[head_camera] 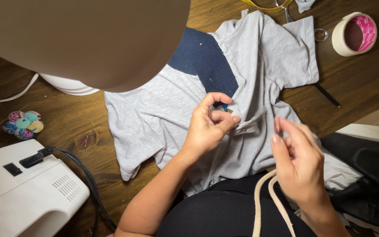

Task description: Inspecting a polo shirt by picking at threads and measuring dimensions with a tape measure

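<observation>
A grey T-shirt [172,105] with a navy ribbed panel [205,57] lies spread on the wooden table. My left hand [209,125] pinches a fold of grey fabric just below the navy panel, thumb and fingers closed on it, with a small pin-like object at the fingertips. My right hand [299,162] hovers just right of it, slightly blurred, fingers drawn together above the shirt; whether it holds something thin I cannot tell. A beige cord [264,206] runs down from under my right hand over my dark lap.
A white sewing machine [23,193] with a black power cable [80,171] sits at lower left. A colourful pincushion [23,124] lies beside it. Masking tape roll [354,34], scissors [319,33], yellow tape measure [266,6] and a pencil [327,95] lie at the back right. A lampshade [84,39] blocks the upper left.
</observation>
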